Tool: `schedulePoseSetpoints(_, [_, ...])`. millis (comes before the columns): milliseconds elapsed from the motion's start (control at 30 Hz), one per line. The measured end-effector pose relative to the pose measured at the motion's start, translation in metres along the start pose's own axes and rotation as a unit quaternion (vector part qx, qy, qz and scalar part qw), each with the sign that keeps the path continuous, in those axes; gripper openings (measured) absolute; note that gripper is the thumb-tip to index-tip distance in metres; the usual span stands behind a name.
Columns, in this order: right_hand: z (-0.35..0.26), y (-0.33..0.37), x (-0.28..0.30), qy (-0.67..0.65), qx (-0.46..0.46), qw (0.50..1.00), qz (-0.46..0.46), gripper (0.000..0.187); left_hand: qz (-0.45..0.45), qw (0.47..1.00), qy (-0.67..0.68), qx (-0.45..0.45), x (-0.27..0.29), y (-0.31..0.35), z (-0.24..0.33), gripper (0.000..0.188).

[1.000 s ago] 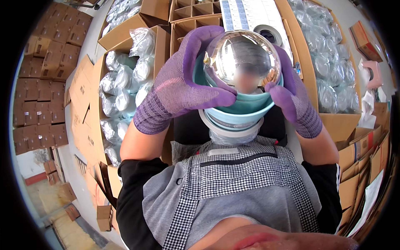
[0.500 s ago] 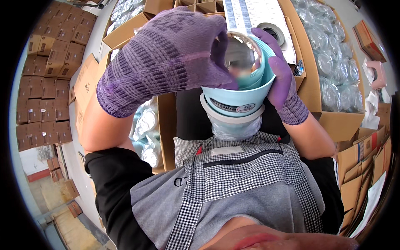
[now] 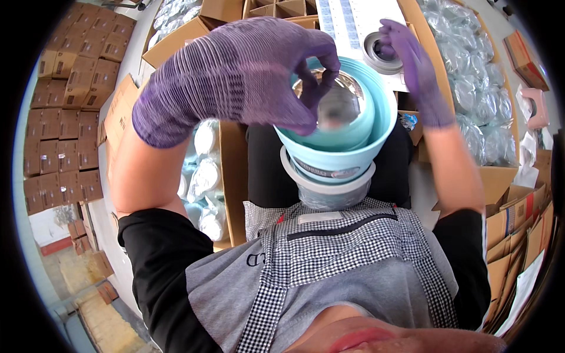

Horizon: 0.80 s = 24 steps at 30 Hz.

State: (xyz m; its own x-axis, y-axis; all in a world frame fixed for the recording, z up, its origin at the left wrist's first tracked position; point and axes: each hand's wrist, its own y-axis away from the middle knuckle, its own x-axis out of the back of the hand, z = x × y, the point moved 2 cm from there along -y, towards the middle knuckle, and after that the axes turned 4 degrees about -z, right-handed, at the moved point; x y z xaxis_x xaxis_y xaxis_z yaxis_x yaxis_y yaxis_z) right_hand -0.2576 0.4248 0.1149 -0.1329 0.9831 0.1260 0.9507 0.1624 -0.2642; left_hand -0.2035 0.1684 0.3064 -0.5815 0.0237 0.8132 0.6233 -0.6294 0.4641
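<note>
A pale blue bowl (image 3: 338, 138) sits in the person's lap, mouth up. The left hand (image 3: 235, 76) reaches down into it, fingers (image 3: 318, 88) pinched on the shiny steel liner (image 3: 338, 103) inside. The right hand (image 3: 415, 70), fingers loosely spread, rests farther off on a tape roll (image 3: 382, 50).

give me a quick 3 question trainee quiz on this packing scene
1. True or false: the left hand wears a purple glove.
2. What does the right hand reach to? A) the roll of tape on the label sheet B) a pair of scissors C) a pink cup
3. Fill in: the shiny steel bowl sits inside a light ____ bowl.

Key
1. True.
2. A: its fingers are at the roll of tape; whether they grip it cannot be told.
3. Blue: the left hand's fingertips pinch at the steel bowl's rim.
</note>
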Motion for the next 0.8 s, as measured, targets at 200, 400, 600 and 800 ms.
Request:
schedulePoseSetpoints(200, [0.116, -0.093, 0.045, 0.6, -0.254, 0.74, -0.166, 0.07, 0.123, 0.979, -0.154, -0.047, -0.003, -0.012, 0.012, 0.06])
schedulePoseSetpoints(400, [0.144, -0.1, 0.046, 0.621, -0.22, 0.741, -0.132, 0.065, 0.149, 0.963, 0.02, -0.225, 0.021, -0.001, -0.038, 0.06])
schedulePoseSetpoints(600, [-0.036, -0.094, -0.019, -0.169, 0.168, 0.97, -0.048, 0.066, 0.321, 0.812, 0.462, -0.157, -0.005, -0.04, -0.042, 0.077])
schedulePoseSetpoints(800, [-0.144, 0.01, -0.008, 0.061, 0.081, 0.995, 0.023, 0.034, 0.187, 0.518, 0.724, -0.416, -0.028, -0.04, -0.11, 0.071])
